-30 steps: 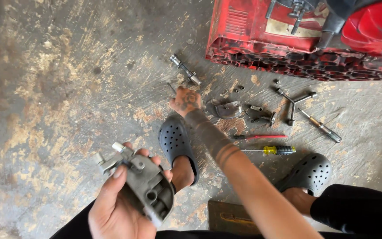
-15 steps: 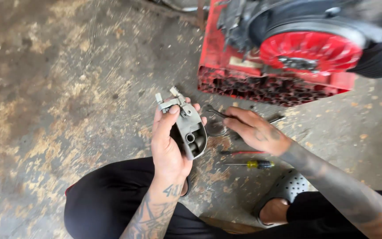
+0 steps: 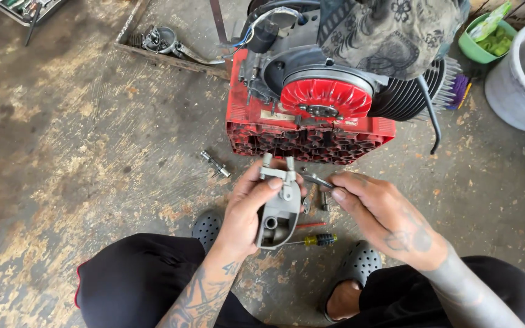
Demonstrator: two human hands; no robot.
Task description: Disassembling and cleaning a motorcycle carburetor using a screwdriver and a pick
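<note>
Stained, worn concrete floor (image 3: 62, 152), brown and grey patches, rough texture. The person sits low, knees spread, black trousers, dark perforated clogs (image 3: 360, 264) on the feet.

Left hand (image 3: 247, 212): tattooed forearm rising from bottom centre, wrist bent up, fingers and thumb wrapped round a grey cast-metal housing part (image 3: 279, 209), firmly grasped. The part is held upright in front of the body, above the floor between the knees; it is dull matte grey, hollow, with a round bore near its lower end and two short prongs on top.

Right hand (image 3: 384, 215): tattooed, comes in from the lower right, palm down, thumb and forefinger pinching a small thin dark metal piece (image 3: 317, 180) at its end. The piece's tip sits just beside the top of the housing; whether it touches, cannot tell. Other fingers loosely curled.

Behind the hands: a red ribbed plastic crate (image 3: 311, 136) with a lattice side, carrying a small engine with a red finned flywheel (image 3: 326, 97), black cooling fins and a patterned cloth draped on top.

On the floor: a yellow-and-black handled screwdriver (image 3: 317, 240) under the housing, a short steel bolt-like piece (image 3: 215, 164) left of the crate. Top right: a white plastic bucket (image 3: 518, 91) and a green bowl (image 3: 487, 42).
</note>
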